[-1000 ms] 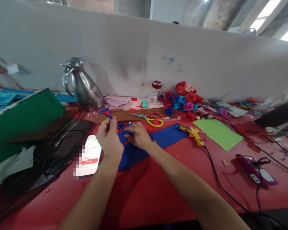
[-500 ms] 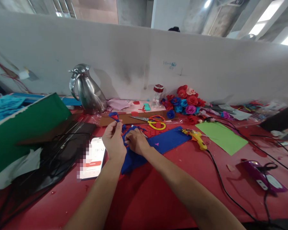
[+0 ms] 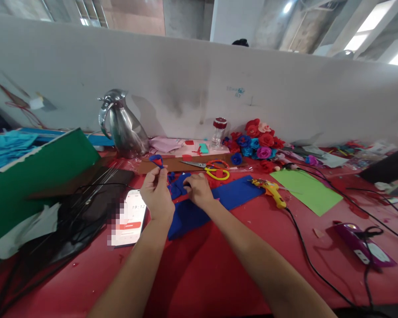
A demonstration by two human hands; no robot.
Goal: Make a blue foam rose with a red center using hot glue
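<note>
My left hand is raised a little above the red table, its fingers pinched on a small blue and red foam piece. Beside it, my right hand rests on a blue foam sheet, with its fingertips closed on loose blue foam petals. Just beyond the hands lie yellow and red scissors. A yellow glue gun lies to the right of the blue sheet.
A phone lies left of my hands beside black bags and wires. At the back stand a steel jug, a small jar and a heap of foam roses. A green sheet, black cables and a purple device lie to the right.
My right hand has slid a little right and forward along the blue sheet onto the petals. My left hand stays raised with the same small piece. The view has shifted slightly.
</note>
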